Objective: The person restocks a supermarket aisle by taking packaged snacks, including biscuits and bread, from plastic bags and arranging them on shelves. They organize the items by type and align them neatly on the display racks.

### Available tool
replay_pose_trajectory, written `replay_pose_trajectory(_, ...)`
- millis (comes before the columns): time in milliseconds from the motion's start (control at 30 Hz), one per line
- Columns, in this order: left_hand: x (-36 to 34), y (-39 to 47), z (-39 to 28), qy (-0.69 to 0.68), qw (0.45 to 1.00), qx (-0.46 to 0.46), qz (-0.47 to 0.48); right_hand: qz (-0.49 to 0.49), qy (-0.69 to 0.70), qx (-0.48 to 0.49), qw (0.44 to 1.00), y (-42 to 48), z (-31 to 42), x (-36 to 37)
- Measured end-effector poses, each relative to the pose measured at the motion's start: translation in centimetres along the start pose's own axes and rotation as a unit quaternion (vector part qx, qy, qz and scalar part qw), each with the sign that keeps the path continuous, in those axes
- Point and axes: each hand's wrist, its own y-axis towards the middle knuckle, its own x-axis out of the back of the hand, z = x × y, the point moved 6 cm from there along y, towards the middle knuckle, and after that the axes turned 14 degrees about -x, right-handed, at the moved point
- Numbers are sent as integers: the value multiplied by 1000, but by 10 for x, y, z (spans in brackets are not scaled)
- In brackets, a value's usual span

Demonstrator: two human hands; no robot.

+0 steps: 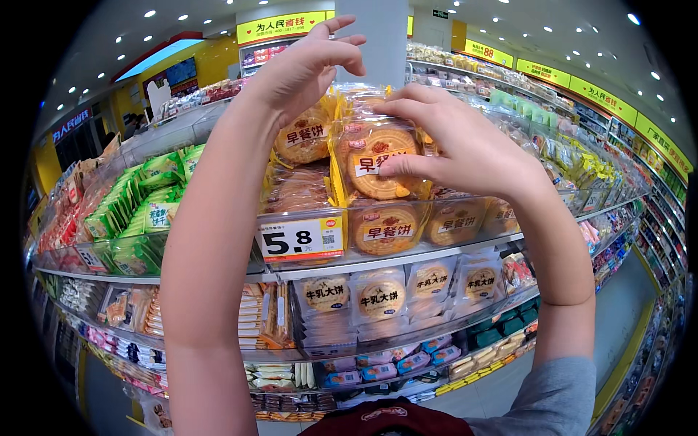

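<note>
My right hand point(441, 136) grips a clear-wrapped pack of round biscuits point(376, 161), thumb on its printed front and fingers over its top edge. The pack stands upright in the top tier of a store display, above another like pack point(384, 228) behind the clear plastic guard. My left hand point(322, 60) is raised to the left of it, fingers apart and holding nothing, above a wrapped round biscuit pack point(302, 139). The left wrist and forearm cover part of the display.
A price card point(300, 240) is fixed to the clear guard below the packs. Green-wrapped snacks point(158, 185) fill a bin at left. Lower shelves hold white-wrapped round biscuits point(381, 300) and blue-pink packets point(411, 362). A pillar point(373, 41) and stocked wall shelves stand behind.
</note>
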Motion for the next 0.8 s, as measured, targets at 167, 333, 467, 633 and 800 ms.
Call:
replay_pose_trajectory(167,6,-5,-14,97,989,-48,-96,33,-48,40,997,0,16,19)
replay_pose_trajectory(333,-2,-40,-46,208,970,-106,-74,140,48,-55,987,7,20,19)
replay_pose_trajectory(467,25,-65,-86,216,964,-141,-58,159,287,-141,934,43,30,7)
replay_pose_trajectory(633,21,-70,-73,485,848,-180,114,145,2,-49,988,92,46,-45)
replay_pose_trajectory(800,12,-78,-28,575,787,-90,202,36,-96,6,995,84,15,-59)
